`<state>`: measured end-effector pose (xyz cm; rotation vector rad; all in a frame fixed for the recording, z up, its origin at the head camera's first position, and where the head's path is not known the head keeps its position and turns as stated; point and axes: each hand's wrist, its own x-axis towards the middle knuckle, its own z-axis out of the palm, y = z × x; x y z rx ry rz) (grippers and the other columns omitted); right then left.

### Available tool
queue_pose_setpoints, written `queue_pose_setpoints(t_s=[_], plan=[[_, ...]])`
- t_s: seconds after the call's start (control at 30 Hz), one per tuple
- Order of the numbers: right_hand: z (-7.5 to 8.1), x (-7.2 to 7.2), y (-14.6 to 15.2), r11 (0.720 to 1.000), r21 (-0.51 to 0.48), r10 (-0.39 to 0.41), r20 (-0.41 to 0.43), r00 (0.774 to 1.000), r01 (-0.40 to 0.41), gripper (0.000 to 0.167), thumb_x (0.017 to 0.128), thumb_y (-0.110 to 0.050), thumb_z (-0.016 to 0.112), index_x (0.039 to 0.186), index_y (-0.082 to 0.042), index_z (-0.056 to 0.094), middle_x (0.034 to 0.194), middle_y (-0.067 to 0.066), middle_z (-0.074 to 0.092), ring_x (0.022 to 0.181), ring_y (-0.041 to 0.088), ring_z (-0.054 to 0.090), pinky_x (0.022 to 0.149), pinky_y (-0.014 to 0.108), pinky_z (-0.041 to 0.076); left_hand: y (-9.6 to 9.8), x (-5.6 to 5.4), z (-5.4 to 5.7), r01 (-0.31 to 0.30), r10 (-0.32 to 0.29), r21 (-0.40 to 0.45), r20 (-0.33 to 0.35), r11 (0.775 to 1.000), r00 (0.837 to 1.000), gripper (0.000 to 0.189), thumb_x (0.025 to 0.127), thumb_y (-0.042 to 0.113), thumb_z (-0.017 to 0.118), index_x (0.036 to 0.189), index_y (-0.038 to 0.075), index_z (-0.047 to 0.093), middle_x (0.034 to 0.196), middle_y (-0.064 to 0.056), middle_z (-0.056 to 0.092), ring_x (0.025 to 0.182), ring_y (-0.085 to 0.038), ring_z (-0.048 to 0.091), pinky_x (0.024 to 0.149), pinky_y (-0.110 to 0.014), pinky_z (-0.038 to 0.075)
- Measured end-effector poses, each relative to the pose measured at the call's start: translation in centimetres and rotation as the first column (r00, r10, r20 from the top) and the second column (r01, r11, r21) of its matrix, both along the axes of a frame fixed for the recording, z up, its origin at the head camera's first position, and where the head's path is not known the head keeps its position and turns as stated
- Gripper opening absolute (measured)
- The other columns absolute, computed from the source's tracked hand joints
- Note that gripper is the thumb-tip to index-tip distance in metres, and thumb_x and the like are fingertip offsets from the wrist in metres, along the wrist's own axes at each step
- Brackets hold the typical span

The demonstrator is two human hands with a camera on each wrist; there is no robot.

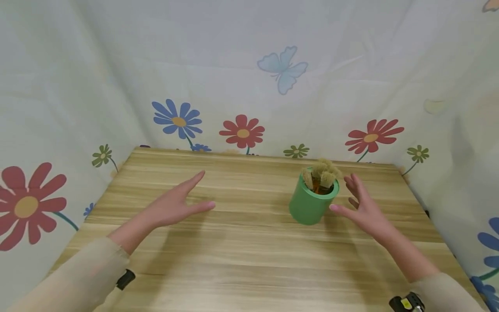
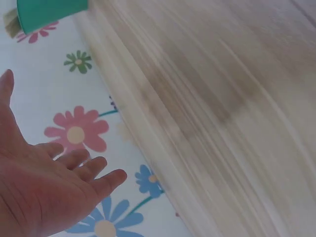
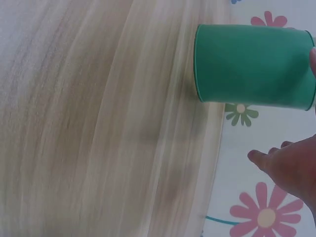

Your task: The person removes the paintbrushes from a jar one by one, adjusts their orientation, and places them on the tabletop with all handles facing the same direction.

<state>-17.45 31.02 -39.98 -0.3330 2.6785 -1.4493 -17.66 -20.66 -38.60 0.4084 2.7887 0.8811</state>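
Observation:
A green cylindrical pot [image 1: 309, 206] is on the wooden table [image 1: 241, 260], right of the middle. Tan fuzzy plant heads [image 1: 323, 171] stick out of its top, above something orange-brown inside. My right hand [image 1: 366, 214] hovers just right of the pot, thumb and fingers spread. Its thumb tip comes very near the pot's side; whether they touch, I cannot tell. Over the left part of the table, my left hand [image 1: 177, 206] is held with thumb and fingers apart and nothing in it. The right wrist view shows the pot's smooth side [image 3: 254, 66] beside the right hand [image 3: 291, 165].
Behind the table and along both sides hangs a white cloth [image 1: 218, 52] printed with flowers and a blue butterfly [image 1: 284, 69]. The table's back edge [image 1: 265, 156] meets this cloth. Dark devices are strapped near both cuffs, one at the left sleeve [image 1: 89, 273].

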Motion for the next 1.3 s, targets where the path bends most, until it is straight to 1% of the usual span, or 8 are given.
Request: queue_pose_setpoints(t_s=[0.2, 0.37, 0.5, 0.73, 0.87, 0.97, 1.13, 1.3], plan=[[-0.7, -0.5, -0.6, 1.000, -0.012, 0.003, 0.005, 1.000, -0.003, 0.121, 0.097, -0.024, 0.083, 0.171, -0.021, -0.013, 0.179, 0.019, 0.005, 0.164, 0.044, 0.008, 0.124, 0.071, 0.022, 2.7, -0.7, 1.1, 0.042, -0.042, 0.036, -0.001, 0.998, 0.999, 0.110, 0.091, 0.078, 0.066, 0.173, 0.022, 0.019, 0.176, -0.008, 0.026, 0.161, -0.039, 0.027, 0.125, -0.067, 0.028], [-1.1, -0.9, -1.2, 1.000, -0.027, 0.002, -0.007, 1.000, -0.002, 0.121, 0.096, -0.025, 0.084, 0.172, -0.019, -0.010, 0.179, 0.018, 0.005, 0.164, 0.042, 0.008, 0.126, 0.069, 0.020, 4.9, -1.3, 2.2, 0.053, -0.053, 0.045, -0.002, 0.998, 0.999, 0.114, 0.086, 0.080, 0.070, 0.172, 0.024, 0.022, 0.176, -0.003, 0.028, 0.161, -0.034, 0.030, 0.125, -0.064, 0.030], [-1.2, -1.1, -1.7, 0.998, -0.057, -0.013, -0.024, 1.000, 0.012, 0.121, 0.095, -0.023, 0.085, 0.172, -0.018, -0.009, 0.179, 0.019, 0.003, 0.164, 0.041, 0.006, 0.128, 0.066, 0.018, 6.6, -1.8, 3.1, 0.073, -0.072, 0.062, -0.020, 0.995, 0.997, 0.116, 0.083, 0.079, 0.074, 0.172, 0.025, 0.025, 0.175, -0.001, 0.031, 0.159, -0.032, 0.033, 0.125, -0.061, 0.032], [-1.5, -1.3, -2.4, 0.992, -0.119, -0.051, -0.063, 0.997, 0.043, 0.123, 0.093, -0.016, 0.086, 0.172, -0.015, -0.008, 0.178, 0.021, 0.003, 0.164, 0.041, 0.008, 0.129, 0.064, 0.018, 9.6, -2.8, 4.1, 0.071, -0.070, 0.094, -0.010, 0.993, 0.997, 0.115, 0.079, 0.079, 0.078, 0.171, 0.034, 0.024, 0.172, -0.002, 0.036, 0.157, -0.031, 0.038, 0.122, -0.062, 0.037], [-1.5, -1.3, -2.8, 0.990, -0.136, -0.059, -0.072, 0.996, 0.049, 0.122, 0.093, -0.014, 0.086, 0.172, -0.015, -0.007, 0.177, 0.021, 0.005, 0.164, 0.040, 0.008, 0.128, 0.064, 0.019, 11.4, -3.3, 4.5, 0.089, -0.088, 0.129, -0.014, 0.988, 0.996, 0.113, 0.080, 0.075, 0.081, 0.171, 0.035, 0.026, 0.171, -0.002, 0.039, 0.156, -0.028, 0.040, 0.122, -0.058, 0.039], [-1.4, -1.2, -3.2, 0.990, -0.136, -0.060, -0.083, 0.995, 0.049, 0.119, 0.093, -0.016, 0.086, 0.172, -0.016, -0.003, 0.177, 0.020, 0.011, 0.164, 0.039, 0.012, 0.128, 0.066, 0.019, 12.6, -3.5, 4.9, 0.110, -0.107, 0.181, -0.024, 0.977, 0.994, 0.111, 0.081, 0.068, 0.085, 0.170, 0.032, 0.030, 0.170, 0.000, 0.040, 0.154, -0.026, 0.044, 0.121, -0.054, 0.042], [-1.5, -1.3, -3.8, 0.990, -0.140, -0.051, -0.100, 0.994, 0.037, 0.111, 0.093, -0.018, 0.086, 0.172, -0.019, 0.008, 0.173, 0.017, 0.024, 0.161, 0.038, 0.021, 0.127, 0.068, 0.019, 14.3, -3.6, 5.2, 0.119, -0.119, 0.280, -0.017, 0.953, 0.993, 0.106, 0.083, 0.055, 0.090, 0.168, 0.024, 0.037, 0.170, 0.004, 0.041, 0.151, -0.023, 0.048, 0.120, -0.044, 0.045], [-1.6, -1.3, -4.4, 0.988, -0.143, -0.068, -0.092, 0.993, 0.054, 0.112, 0.092, -0.022, 0.088, 0.172, -0.019, 0.009, 0.172, 0.016, 0.025, 0.159, 0.038, 0.026, 0.127, 0.065, 0.021, 15.7, -3.7, 5.2, 0.127, -0.133, 0.346, -0.007, 0.930, 0.991, 0.097, 0.085, 0.047, 0.091, 0.165, 0.017, 0.043, 0.166, 0.000, 0.047, 0.149, -0.020, 0.051, 0.119, -0.039, 0.046]])
